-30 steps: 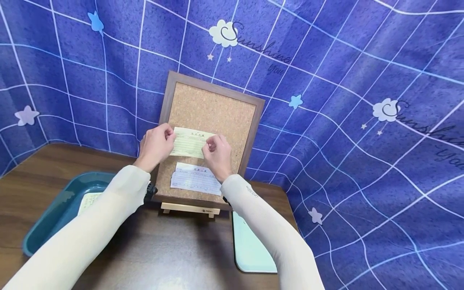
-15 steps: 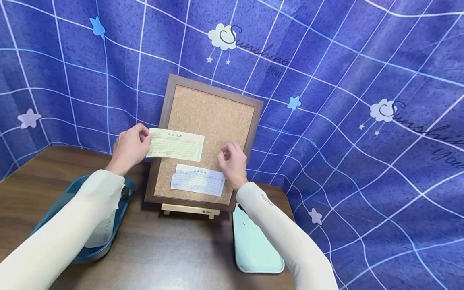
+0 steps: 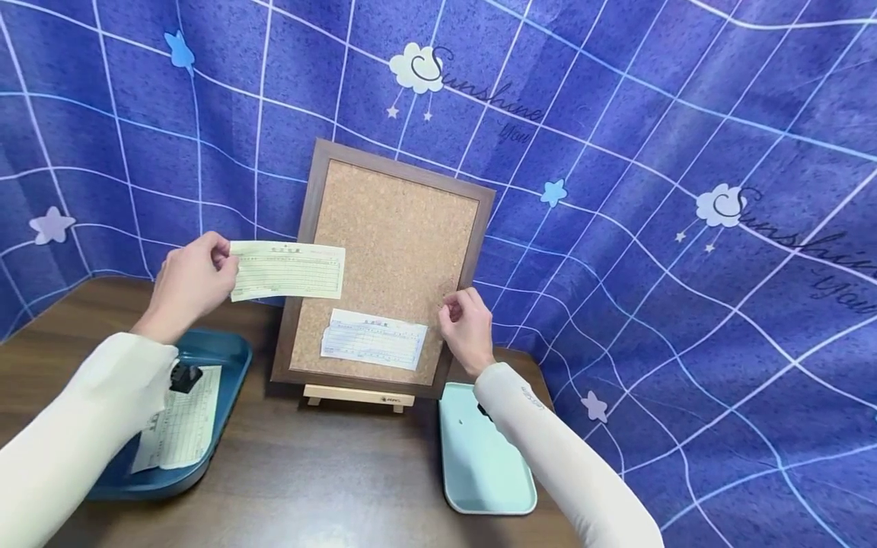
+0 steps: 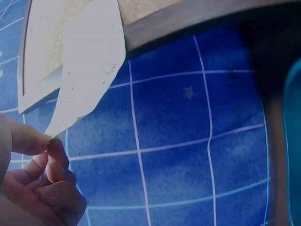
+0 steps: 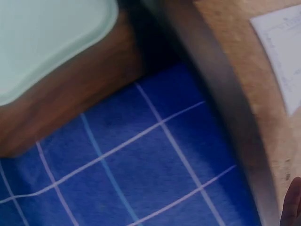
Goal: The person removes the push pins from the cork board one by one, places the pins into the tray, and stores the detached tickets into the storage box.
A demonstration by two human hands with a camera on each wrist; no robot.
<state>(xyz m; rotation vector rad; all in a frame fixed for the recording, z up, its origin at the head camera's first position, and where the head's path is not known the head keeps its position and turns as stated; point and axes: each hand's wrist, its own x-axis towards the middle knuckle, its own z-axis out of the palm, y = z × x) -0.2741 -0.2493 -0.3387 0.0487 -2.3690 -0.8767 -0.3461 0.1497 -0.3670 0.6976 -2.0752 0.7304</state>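
My left hand (image 3: 195,281) pinches the left end of a pale yellow printed paper slip (image 3: 288,270), held up at the left side of a framed cork board (image 3: 400,228). In the left wrist view the slip (image 4: 91,56) bends away from my thumb and fingertip. My right hand (image 3: 467,329) is by the board's right edge, fingers curled and thumb near the index finger; whether something tiny is between them cannot be seen. A bluish-white printed slip (image 3: 373,340) lies on the lower cork. Only a fingertip of the right hand shows in the right wrist view.
A dark teal tray (image 3: 236,365) with paper slips (image 3: 186,426) stands at left, partly under my left arm. At right lies a mint tray (image 3: 489,472) with a tiny speck on it. A small wooden easel (image 3: 359,394) supports the board. Blue curtain (image 3: 617,251) hangs behind.
The yellow slip has come away from the cork and moved left with my left hand. My right hand has let go of its right side and moved right and down to the frame.
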